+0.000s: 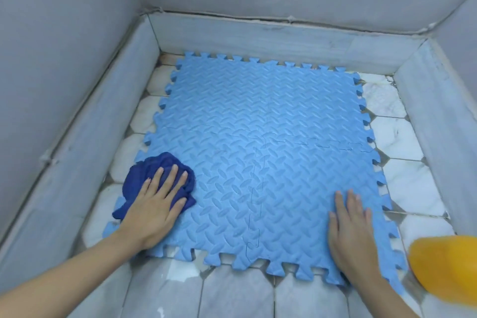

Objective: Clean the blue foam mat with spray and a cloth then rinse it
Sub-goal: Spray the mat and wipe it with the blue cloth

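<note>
The blue foam mat (263,142), made of interlocked textured tiles with toothed edges, lies flat on a tiled floor inside a low-walled corner. A dark blue cloth (144,170) is bunched on the mat's near left corner. My left hand (154,204) presses flat on top of the cloth, fingers spread. My right hand (351,227) rests palm down on the mat's near right part, fingers together and holding nothing.
A yellow rounded object (446,268) sits at the right edge, partly cut off. A low marble kerb (271,36) and grey walls (64,33) enclose the area on the left, far and right sides. White octagonal floor tiles (402,175) show around the mat.
</note>
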{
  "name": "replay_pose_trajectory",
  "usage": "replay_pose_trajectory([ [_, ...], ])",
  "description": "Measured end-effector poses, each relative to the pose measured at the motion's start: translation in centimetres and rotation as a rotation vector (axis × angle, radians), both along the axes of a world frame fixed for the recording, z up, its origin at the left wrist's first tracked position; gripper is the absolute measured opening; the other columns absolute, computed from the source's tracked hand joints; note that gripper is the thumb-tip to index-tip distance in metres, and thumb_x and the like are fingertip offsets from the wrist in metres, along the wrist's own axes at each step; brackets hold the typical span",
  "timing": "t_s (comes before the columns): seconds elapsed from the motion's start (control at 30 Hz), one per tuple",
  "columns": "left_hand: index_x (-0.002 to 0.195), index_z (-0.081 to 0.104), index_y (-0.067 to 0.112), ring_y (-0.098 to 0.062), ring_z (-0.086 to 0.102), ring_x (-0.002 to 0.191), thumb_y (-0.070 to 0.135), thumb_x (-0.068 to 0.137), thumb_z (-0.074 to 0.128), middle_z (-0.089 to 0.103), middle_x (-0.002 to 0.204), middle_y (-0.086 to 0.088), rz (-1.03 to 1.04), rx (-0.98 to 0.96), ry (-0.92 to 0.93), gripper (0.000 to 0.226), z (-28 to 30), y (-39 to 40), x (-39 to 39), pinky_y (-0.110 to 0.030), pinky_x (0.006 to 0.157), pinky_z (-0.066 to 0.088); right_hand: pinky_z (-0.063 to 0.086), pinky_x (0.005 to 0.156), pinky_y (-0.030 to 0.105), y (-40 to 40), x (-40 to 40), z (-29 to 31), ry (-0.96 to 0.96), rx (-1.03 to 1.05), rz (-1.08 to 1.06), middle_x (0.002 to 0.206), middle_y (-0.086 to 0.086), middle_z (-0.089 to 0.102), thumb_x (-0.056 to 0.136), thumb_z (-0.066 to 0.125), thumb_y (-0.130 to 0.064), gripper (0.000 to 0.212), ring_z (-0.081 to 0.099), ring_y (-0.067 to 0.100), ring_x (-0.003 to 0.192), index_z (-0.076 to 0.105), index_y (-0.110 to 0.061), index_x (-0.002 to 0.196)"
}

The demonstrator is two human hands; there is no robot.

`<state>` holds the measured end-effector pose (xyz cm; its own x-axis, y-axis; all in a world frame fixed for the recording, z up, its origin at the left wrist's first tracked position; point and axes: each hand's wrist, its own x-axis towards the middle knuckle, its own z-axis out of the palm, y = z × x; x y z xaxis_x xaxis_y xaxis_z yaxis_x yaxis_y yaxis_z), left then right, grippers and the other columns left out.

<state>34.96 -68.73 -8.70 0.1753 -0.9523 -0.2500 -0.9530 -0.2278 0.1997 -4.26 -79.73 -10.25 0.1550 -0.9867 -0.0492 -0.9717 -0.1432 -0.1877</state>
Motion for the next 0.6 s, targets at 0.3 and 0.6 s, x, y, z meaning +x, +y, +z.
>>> replay_pose_trajectory([
  [0.3, 0.150, 0.030, 0.029, -0.023, 0.024, 0.144, 0.053, 0.099, 0.024, 0.028, 0.157, 0.002, -0.591, -0.083, -0.092, 0.056, 0.1, 0.1, -9.2, -0.043, 0.110, 0.019, 0.011, 0.117, 0.055, 1.1, 5.5, 0.0, 0.074, 0.019, 0.233, 0.161, 0.008, 0.019, 0.099, 0.017, -0.051, 0.060, 0.012, 0.029, 0.149, 0.023, -0.027, 0.154],
  [0.6, 0.152, 0.009, 0.033, -0.020, 0.005, 0.148, 0.062, 0.093, 0.000, 0.009, 0.161, 0.006, 0.017, -0.016, -0.051, 0.066, -0.9, 0.1, 2.5, -0.038, 0.117, 0.004, 0.027, 0.103, 0.036, -0.9, 2.5, 1.2, 0.052, 0.010, 0.337, 0.153, -0.005, 0.040, 0.100, 0.028, -0.045, 0.049, 0.037, 0.017, 0.140, 0.043, -0.034, 0.145],
])
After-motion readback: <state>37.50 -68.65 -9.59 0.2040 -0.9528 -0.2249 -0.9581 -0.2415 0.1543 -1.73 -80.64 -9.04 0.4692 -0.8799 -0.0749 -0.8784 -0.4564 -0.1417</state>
